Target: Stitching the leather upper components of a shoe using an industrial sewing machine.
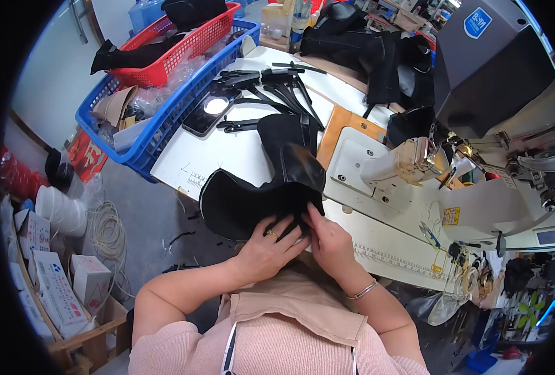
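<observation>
Left hand (266,245) and right hand (329,240) pinch the black leather boot upper (262,197) at its near edge, aligning it beside the sewing machine (409,164).

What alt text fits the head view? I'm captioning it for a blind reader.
Both hands, left hand and right hand, pinch the near edge of a black leather boot piece on a white worktable. A sewing machine stands to the right; black straps and stacked baskets lie beyond.
</observation>
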The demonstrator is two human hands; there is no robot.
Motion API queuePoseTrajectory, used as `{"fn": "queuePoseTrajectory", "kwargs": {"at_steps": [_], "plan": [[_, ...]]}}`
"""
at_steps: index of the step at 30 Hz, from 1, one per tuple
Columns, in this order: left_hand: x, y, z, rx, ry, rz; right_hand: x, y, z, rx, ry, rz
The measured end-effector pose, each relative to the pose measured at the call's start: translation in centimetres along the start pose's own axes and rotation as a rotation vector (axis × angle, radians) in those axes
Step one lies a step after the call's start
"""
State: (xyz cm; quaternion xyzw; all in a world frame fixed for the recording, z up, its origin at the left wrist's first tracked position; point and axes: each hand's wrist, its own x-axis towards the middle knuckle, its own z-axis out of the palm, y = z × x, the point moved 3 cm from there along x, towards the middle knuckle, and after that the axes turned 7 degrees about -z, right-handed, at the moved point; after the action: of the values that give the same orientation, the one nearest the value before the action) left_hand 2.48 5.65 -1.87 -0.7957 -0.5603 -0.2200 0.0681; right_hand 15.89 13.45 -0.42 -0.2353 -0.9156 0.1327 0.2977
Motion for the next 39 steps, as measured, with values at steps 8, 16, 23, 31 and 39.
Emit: {"fn": "queuePoseTrajectory", "kwargs": {"at_steps": [8,16,23,31,39], "plan": [[0.2,-1.0,-0.6,-0.398,0.188,-0.257,-0.9,-0.9,-0.1,-0.096,-0.103,-0.060],[1.8,-0.9,-0.9,-0.022,0.149,-0.001,-1.5,-0.5,-0.3,-0.134,-0.166,-0.031],[7.2,-2.1,-8.6,-0.060,0.265,0.025,3.8,-2.0,-4.5,-0.104,0.285,-0.203],[14.7,-0.9,-24.5,-0.371,0.019,-0.053,12.1,-5.7,-16.8,0.213,0.233,-0.348],[18.3,0.0,-16.5,-0.682,-0.766,-0.196,4.9,-0.9,-13.7,1.025,-0.023,0.439]]}}
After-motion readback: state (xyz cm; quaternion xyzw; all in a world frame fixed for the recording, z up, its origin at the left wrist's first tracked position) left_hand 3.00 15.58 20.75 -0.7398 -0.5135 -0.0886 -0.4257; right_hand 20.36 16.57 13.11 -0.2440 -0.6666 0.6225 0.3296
